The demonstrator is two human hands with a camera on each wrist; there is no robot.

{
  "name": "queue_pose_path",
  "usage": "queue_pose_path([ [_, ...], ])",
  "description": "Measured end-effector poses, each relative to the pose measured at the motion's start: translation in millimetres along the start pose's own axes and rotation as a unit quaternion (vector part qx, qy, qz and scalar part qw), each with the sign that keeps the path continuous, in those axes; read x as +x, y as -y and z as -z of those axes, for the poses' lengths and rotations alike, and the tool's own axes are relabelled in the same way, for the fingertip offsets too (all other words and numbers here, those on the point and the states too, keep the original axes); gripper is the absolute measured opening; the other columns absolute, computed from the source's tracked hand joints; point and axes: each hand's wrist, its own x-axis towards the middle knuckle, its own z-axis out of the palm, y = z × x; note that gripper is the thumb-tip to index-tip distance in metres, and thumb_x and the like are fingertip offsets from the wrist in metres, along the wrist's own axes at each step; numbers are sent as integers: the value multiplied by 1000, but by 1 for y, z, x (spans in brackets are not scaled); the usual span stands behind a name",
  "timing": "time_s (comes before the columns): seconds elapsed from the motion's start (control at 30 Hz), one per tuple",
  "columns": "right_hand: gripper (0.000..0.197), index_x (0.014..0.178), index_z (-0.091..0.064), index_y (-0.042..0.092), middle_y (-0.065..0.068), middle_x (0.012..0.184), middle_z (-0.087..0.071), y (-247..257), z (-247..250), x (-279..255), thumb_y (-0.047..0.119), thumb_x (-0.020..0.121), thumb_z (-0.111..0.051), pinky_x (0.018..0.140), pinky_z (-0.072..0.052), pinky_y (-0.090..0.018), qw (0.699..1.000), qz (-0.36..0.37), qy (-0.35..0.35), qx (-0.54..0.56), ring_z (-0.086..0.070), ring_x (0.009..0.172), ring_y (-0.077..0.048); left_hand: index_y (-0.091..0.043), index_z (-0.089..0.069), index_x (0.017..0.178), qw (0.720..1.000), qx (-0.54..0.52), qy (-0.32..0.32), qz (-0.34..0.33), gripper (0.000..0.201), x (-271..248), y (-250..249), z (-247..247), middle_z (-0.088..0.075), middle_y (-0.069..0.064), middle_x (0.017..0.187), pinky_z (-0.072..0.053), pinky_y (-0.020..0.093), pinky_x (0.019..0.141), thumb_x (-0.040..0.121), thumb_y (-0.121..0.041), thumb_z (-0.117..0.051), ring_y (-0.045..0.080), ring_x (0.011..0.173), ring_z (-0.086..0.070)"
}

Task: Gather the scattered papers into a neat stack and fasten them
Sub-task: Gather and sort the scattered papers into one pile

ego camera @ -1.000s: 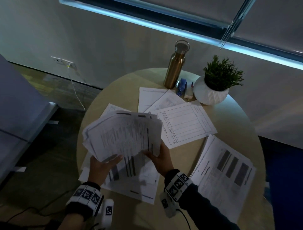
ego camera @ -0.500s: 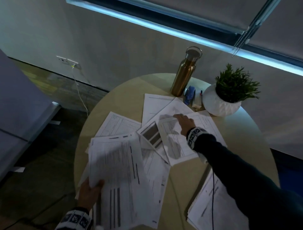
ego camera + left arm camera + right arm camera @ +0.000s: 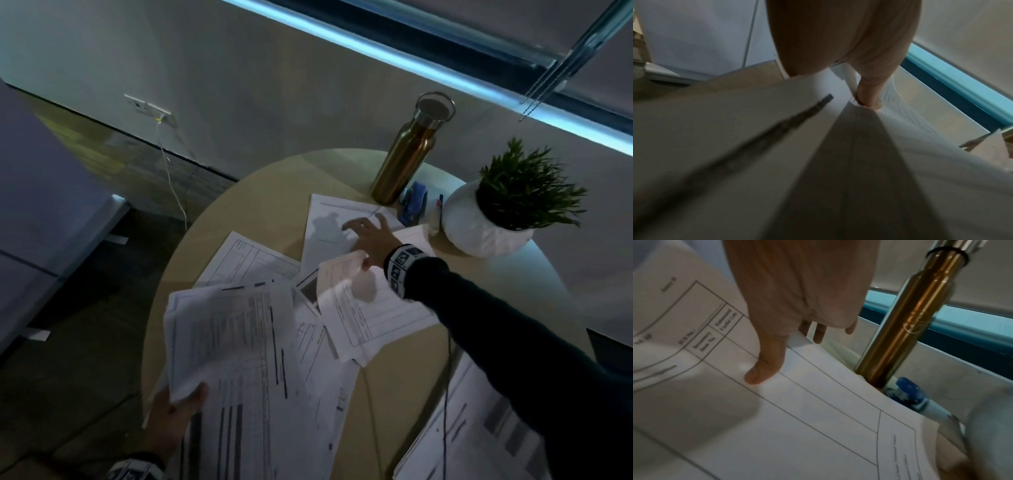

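While under its thumb, form sheet (image 3: pixel 818 402) beneath right hand (image 3: pixel 797 288).

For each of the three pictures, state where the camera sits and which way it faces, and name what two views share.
Head: on the head, looking down at the round table; left hand, right hand show.
Left wrist: along the left hand gripping the paper stack.
Right wrist: along the right hand pinching a form sheet.
Shared by head and right wrist: gold bottle.

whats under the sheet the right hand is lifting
Under the lifted form sheet, pinched by the right hand, lie another sheet with a dark picture and the table. The rest beneath is covered.
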Motion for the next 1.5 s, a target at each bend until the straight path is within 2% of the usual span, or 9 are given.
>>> queue_pose_path([
  [0.33,29,104,-49,21,-2,98,-59,18,23,-8,4,82,-58,98,-29,-47,994,10,29,108,-41,117,-29,-4,-59,117,999,-6,27,39,40,6,8,6,-64,16,112,-48,39,84,81,-18,-69,31,98,-60],
  [0.47,22,73,-69,26,14,109,-63,4,32,-39,6,80,-61,116,3,-47,989,24,46,136,-49,112,-6,4,-58,109,1000,-1,9,-24,30,-3,-4,3,-63,24,109,-44,37,77,83,-8,-66,32,89,-59],
  [0.53,37,50,-65,24,-2,94,-74,-1,38,-58,6,79,-51,117,-2,-46,950,31,56,305,-61,99,-11,1,-54,113,999,-22,3,-38,34,-11,-12,2,-60,18,107,-42,38,79,84,-12,-65,29,92,-55],
  [0.63,27,59,-68,10,-18,81,-72,-4,58,-92,-3,78,-52,92,-48,-39,882,95,59,457,-69,82,-22,-5,-52,120,996,-51,21,-64,40,-23,-23,1,-58,10,102,-46,33,71,85,-20,-64,30,96,-56],
  [0.77,10,82,-69,-1,5,74,-63,27,79,-136,-1,83,-59,67,-43,-3,862,26,-37,505,-59,63,15,-13,-55,112,990,-55,33,-125,26,-47,-53,-13,-60,5,90,-43,25,63,87,-18,-62,23,82,-57],
  [0.97,12,87,-71,6,0,79,-69,90,21,-159,13,77,-70,60,-49,-20,703,-203,-167,660,-62,71,-7,-8,-63,100,971,-35,81,-222,17,-57,-83,-37,-71,-2,90,-48,23,74,83,-4,-65,15,86,-64],
  [1.2,26,85,-72,-1,-17,92,-72,64,1,-184,21,72,-78,75,-55,-36,685,-251,-193,656,-68,82,-24,-4,-59,120,964,-20,78,-253,38,-43,-85,-39,-65,13,116,-47,45,98,83,-10,-66,27,106,-61],
  [1.33,29,91,-70,1,-15,97,-71,68,-8,-184,24,75,-76,88,-55,-44,659,-280,-214,665,-66,92,-29,-9,-60,120,962,-60,110,-241,31,-55,-90,-53,-66,-1,107,-52,19,85,90,-15,-59,17,102,-61],
  [1.5,27,106,-62,-2,-17,101,-67,104,-25,-177,13,83,-67,88,-54,-46,603,-273,-225,715,-65,98,-34,-12,-40,139,961,-124,145,-203,59,-68,-95,-75,-44,-2,139,-28,31,110,92,-48,-43,14,129,-40],
])
